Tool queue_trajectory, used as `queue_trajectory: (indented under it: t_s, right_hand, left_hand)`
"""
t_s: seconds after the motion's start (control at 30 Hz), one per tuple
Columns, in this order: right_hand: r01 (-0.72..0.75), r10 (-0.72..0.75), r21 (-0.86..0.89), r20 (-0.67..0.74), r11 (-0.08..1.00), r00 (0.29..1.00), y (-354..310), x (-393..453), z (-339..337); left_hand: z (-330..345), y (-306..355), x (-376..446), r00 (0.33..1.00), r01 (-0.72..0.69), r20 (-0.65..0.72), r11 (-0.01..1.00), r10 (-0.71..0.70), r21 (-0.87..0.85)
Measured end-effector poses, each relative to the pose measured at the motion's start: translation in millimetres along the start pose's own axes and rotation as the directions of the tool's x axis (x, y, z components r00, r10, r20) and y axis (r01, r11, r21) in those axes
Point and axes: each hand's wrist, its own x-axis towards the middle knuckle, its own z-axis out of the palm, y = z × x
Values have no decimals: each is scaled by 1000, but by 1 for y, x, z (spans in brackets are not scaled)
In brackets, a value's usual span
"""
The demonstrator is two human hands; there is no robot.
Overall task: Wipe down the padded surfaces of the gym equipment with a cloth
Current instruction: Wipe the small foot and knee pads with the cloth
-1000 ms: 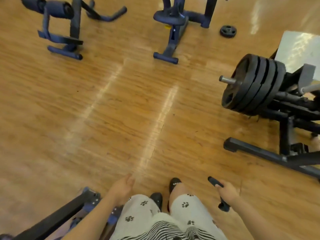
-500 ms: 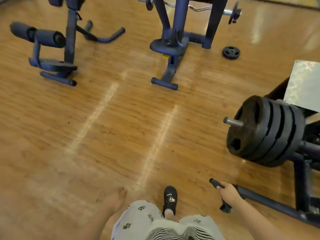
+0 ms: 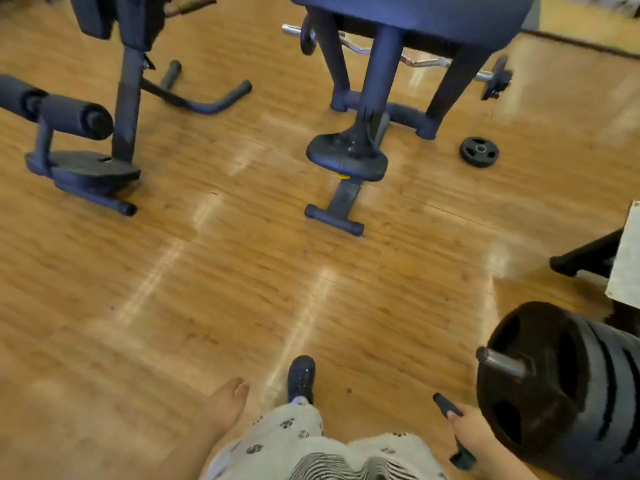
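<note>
right hand (image 3: 469, 427) grips a dark handle-shaped object (image 3: 450, 426); whether it is a rolled cloth cannot be told. left hand (image 3: 227, 403) hangs loose, holding nothing. nearest padding: the seat pad (image 3: 346, 152) and foam roller (image 3: 69, 114), well ahead. advise approaching squarely before wiping.

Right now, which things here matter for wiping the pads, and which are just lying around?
For the job:
padded seat
foam roller pads
right hand gripping a dark handle
left hand, holding nothing

Lying about:
small weight plate
stacked plates
curl bar
</note>
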Motion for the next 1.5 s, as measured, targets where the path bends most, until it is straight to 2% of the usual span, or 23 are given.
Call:
queue_trajectory:
  t_s: [0.03, 0.27, 0.47, 0.53, 0.73, 0.9, 1.0, 1.07, 1.17, 1.23, 1.33, 1.43, 1.5]
  right_hand:
    - [-14, 14, 14, 5, 1000, 1000, -22, 4, -13]
    - [137, -132, 95, -56, 986, 990, -166, 48, -95]
    - [234, -220, 113, -124, 966, 968, -269, 120, -169]
    - [237, -222, 119, -127, 964, 967, -301, 136, -195]
    - [260, -239, 158, -140, 953, 961, -383, 173, -259]
    - [368, -330, 138, -234, 920, 914, -469, 222, -285]
    - [478, -421, 92, -348, 874, 838, -522, 271, -289]
    - [557, -476, 72, -437, 828, 763, -552, 309, -290]
    - [639, -572, -36, -489, 768, 659, -583, 369, -288]
    - [664, -617, -142, -546, 734, 566, -593, 403, -281]
    - [664, -608, -244, -690, 707, 394, -596, 436, -270]
    - [664, -604, -301, -744, 685, 286, -591, 452, -264]
    - [663, -609, -328, -755, 673, 245, -592, 456, -265]
  left_hand:
    - [-18, 18, 13, 1000, -22, 4, 1000, 22, 8]
    - [-114, 141, 107, 998, -45, -32, 985, 51, 167]
    - [-152, 224, 195, 997, -68, -23, 994, 70, 84]
    - [-161, 249, 218, 995, -86, -51, 991, 91, 101]
    - [-190, 327, 277, 995, -104, -5, 992, 105, 78]
    - [-204, 404, 348, 968, -248, -18, 967, 250, 61]
    - [-205, 447, 414, 885, -422, -146, 894, 443, 150]
    - [-203, 470, 461, 792, -518, -208, 813, 573, 265]
    - [-194, 498, 528, 651, -606, -247, 687, 718, 400]
    - [-184, 509, 568, 578, -625, -253, 620, 776, 475]
    - [-169, 513, 616, 537, -577, -289, 595, 793, 559]
    - [-162, 507, 634, 474, -583, -312, 559, 823, 590]
    - [-161, 506, 636, 432, -578, -323, 534, 842, 617]
